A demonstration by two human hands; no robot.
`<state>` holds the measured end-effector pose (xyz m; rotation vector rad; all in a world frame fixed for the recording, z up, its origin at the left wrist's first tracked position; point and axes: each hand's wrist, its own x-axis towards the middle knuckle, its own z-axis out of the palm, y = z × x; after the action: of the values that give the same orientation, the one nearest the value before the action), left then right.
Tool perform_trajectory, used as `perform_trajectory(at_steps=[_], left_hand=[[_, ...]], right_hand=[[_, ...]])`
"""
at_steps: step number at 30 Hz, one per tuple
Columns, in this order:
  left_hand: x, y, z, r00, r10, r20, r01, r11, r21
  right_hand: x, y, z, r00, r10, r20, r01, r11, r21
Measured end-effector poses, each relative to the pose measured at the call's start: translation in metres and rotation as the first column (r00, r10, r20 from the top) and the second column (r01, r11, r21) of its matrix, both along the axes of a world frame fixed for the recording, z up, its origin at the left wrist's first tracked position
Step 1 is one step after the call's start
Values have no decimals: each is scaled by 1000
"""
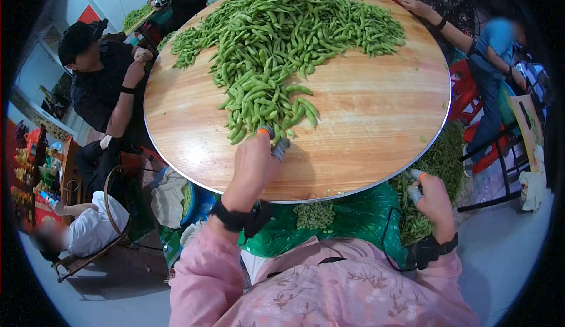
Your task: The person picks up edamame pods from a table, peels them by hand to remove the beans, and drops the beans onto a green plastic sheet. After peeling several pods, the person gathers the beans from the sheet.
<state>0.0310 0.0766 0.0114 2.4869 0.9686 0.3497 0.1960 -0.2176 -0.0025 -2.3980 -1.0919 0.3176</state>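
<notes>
Plump, bright green pods [276, 39], slightly curved and bumpy, lie in a broad pile over the far side of a round wooden table [365, 127], tapering to a narrow tongue at the near middle. The left hand [253, 162] is at that near tip, its thumb and fingers bent close together in grey-and-orange finger covers [281, 149]; whether a pod is pinched there cannot be told. The right hand [434, 200] is curled off the table's near right edge, by a heap of duller pods [441, 162]; its grip is unclear. Shelled beans [313, 215] lie on green plastic [368, 215] at the near side.
</notes>
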Motion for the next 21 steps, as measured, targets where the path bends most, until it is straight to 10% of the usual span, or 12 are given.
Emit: perform_trajectory(at_steps=[4, 12, 14, 15, 17, 21], left_hand=[[11, 23, -16, 992, -48, -120, 76, 968, 240], [-7, -27, -4, 978, -195, -78, 200, 978, 56], [-13, -51, 12, 975, -220, -7, 217, 964, -153], [-16, -59, 10, 975, -223, -8, 219, 963, -157], [-22, -70, 6, 910, -401, 104, 390, 914, 111], [-26, -77, 13, 898, -410, 160, 410, 911, 32]], right_hand=[[-4, 3, 9, 979, -194, -62, 196, 980, 24], [-49, 71, -2, 877, 193, -440, 58, 867, 496], [-57, 88, 3, 454, 370, -810, 250, 820, 515], [-59, 95, 4, 454, 366, -812, 253, 821, 512], [-60, 105, 3, 183, 402, -897, 297, 847, 440], [-60, 101, 4, 212, 431, -877, 257, 841, 476]])
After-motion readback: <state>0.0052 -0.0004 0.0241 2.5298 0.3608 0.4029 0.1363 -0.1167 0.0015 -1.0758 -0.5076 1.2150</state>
